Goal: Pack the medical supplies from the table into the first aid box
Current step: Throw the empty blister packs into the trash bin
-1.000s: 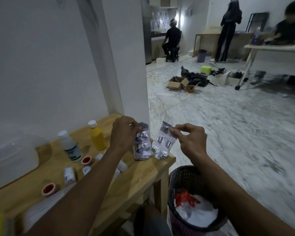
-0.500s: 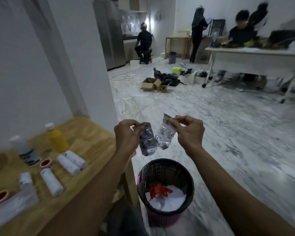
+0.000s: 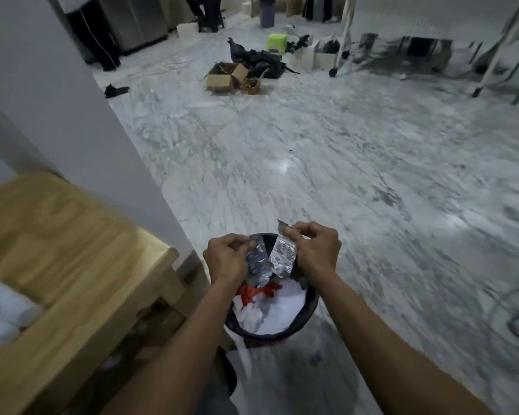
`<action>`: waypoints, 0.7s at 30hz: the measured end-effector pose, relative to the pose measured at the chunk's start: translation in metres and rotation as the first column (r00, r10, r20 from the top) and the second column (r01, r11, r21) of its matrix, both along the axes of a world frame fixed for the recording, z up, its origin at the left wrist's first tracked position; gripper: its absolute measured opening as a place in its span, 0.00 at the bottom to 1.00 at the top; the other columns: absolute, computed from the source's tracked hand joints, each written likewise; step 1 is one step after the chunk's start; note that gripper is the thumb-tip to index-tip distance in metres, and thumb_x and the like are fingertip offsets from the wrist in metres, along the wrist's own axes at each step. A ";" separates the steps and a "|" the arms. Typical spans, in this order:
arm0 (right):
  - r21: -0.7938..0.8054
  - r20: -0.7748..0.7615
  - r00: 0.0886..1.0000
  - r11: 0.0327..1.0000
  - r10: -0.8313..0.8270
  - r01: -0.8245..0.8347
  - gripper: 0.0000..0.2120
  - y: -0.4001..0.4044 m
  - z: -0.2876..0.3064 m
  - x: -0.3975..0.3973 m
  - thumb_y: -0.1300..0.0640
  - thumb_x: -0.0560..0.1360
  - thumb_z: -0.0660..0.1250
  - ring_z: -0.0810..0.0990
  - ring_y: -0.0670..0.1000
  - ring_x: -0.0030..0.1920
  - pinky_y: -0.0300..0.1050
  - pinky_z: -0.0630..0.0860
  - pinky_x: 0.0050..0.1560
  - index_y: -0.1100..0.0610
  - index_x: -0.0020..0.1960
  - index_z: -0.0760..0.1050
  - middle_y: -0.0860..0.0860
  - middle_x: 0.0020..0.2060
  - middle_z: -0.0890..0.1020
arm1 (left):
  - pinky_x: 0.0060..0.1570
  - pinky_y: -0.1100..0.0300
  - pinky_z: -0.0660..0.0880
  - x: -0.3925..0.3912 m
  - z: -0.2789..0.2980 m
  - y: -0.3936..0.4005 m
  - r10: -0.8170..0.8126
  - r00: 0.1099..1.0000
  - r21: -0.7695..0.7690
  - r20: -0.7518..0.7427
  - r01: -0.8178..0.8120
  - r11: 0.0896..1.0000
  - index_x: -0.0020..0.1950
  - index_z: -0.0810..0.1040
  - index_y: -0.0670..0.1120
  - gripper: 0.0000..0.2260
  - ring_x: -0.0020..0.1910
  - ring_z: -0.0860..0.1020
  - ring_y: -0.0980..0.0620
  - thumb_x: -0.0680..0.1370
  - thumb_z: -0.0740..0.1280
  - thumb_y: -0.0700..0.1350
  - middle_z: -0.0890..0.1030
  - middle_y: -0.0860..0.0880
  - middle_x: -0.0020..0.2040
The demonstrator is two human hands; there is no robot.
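Observation:
My left hand point(image 3: 225, 259) pinches a clear plastic wrapper with blue print point(image 3: 257, 265) by its top. My right hand point(image 3: 315, 250) pinches a second silvery clear wrapper point(image 3: 283, 255) by its upper corner. Both wrappers hang side by side directly over a black mesh waste bin point(image 3: 307, 313) on the floor. White bandage rolls point(image 3: 3, 307) lie blurred on the wooden table point(image 3: 72, 241) at the far left. The first aid box is out of view.
The bin holds white paper and a red scrap point(image 3: 256, 290). A white wall corner point(image 3: 126, 145) stands beside the table. Across the marble floor lie open cardboard boxes point(image 3: 226, 76), black bags and a green stool point(image 3: 277, 42); white table legs stand at the far right.
My view has swung right and down, away from the table. Both hands have carried the wrappers off the table edge and lowered them over the waste bin.

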State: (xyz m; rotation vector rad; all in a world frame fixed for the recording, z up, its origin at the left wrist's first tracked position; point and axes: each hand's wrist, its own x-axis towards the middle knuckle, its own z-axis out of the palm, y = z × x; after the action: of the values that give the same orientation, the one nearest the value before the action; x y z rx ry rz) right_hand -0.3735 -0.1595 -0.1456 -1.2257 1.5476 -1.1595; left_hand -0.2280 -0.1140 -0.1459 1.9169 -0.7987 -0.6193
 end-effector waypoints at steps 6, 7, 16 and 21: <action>0.161 -0.040 0.999 0.987 -0.007 0.013 0.07 -0.009 -0.054 0.007 0.57 0.68 0.79 0.78 0.39 0.32 0.27 0.71 0.35 0.55 0.36 0.81 0.46 0.30 0.81 | 0.45 0.61 0.79 -0.003 -0.052 -0.016 0.008 0.996 0.094 -0.089 0.001 0.996 0.40 0.85 0.43 0.03 0.38 0.81 0.54 0.69 0.78 0.39 0.84 0.50 0.38; 0.184 -0.054 0.999 0.983 -0.003 0.013 0.07 -0.010 -0.061 0.009 0.57 0.68 0.78 0.79 0.40 0.33 0.32 0.73 0.38 0.54 0.36 0.81 0.46 0.31 0.81 | 0.41 0.64 0.78 -0.003 -0.057 -0.018 0.006 0.995 0.103 -0.096 0.004 0.995 0.41 0.85 0.42 0.03 0.36 0.80 0.57 0.69 0.77 0.38 0.83 0.51 0.37; 0.312 -0.091 0.992 0.949 0.083 -0.051 0.18 -0.017 -0.105 0.022 0.51 0.71 0.76 0.81 0.47 0.48 0.42 0.77 0.53 0.58 0.58 0.81 0.51 0.49 0.84 | 0.59 0.50 0.78 0.004 -0.096 -0.034 -0.049 0.988 0.218 -0.146 0.081 0.973 0.61 0.81 0.42 0.26 0.55 0.80 0.49 0.64 0.81 0.42 0.83 0.44 0.58; 0.338 -0.105 0.986 0.937 0.129 -0.086 0.25 -0.021 -0.117 0.025 0.44 0.73 0.72 0.78 0.52 0.61 0.50 0.75 0.63 0.53 0.67 0.76 0.53 0.61 0.81 | 0.62 0.49 0.76 0.010 -0.104 -0.038 -0.074 0.988 0.211 -0.134 0.102 0.972 0.65 0.78 0.43 0.29 0.60 0.79 0.49 0.65 0.81 0.44 0.81 0.45 0.61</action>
State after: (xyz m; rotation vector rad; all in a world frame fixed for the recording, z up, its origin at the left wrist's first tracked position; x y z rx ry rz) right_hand -0.3490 -0.1810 -0.2625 -1.1542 1.6669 -0.7241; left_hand -0.2179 -0.1515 -0.2500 2.0239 -0.7646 -0.9048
